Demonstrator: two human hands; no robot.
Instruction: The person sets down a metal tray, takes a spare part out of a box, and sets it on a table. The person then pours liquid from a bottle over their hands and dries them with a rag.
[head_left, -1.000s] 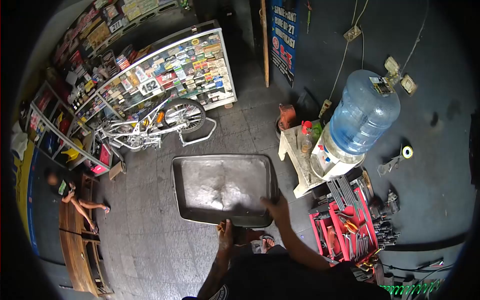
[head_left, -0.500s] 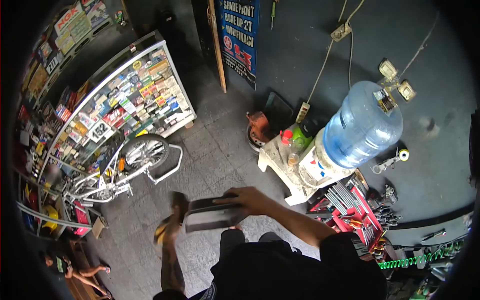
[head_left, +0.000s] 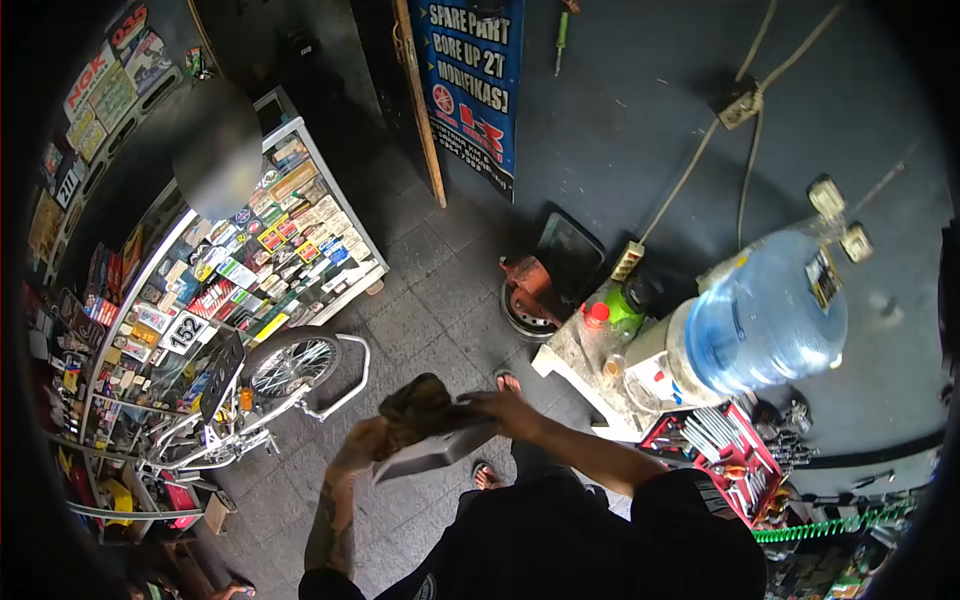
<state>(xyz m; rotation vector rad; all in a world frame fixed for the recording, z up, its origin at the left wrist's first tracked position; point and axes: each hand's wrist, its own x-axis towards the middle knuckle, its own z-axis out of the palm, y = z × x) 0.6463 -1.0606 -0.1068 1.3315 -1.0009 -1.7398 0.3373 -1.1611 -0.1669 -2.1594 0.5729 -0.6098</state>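
Observation:
My left hand (head_left: 362,446) is closed around a crumpled, dark brownish cloth (head_left: 416,405). The cloth lies against the far edge of a dark grey, shallow rectangular piece (head_left: 438,453), box-like or tray-like, whose exact kind I cannot make out. Gripping the right end of that piece is my right hand (head_left: 508,412), its fingers over the top edge. Both hands are held in front of my body above the tiled floor. The cloth hides part of the grey piece's upper side.
On the left stand a glass display case (head_left: 335,225) full of small packets and a motorcycle frame with a wheel (head_left: 293,368). A water dispenser with a blue bottle (head_left: 765,310), a red tool tray (head_left: 755,450) and an orange-red metal part (head_left: 533,285) are at the right.
The cloth has moved from the left side of the grey piece onto its far edge. The piece has tilted. My view has shifted, and my sandalled feet now show.

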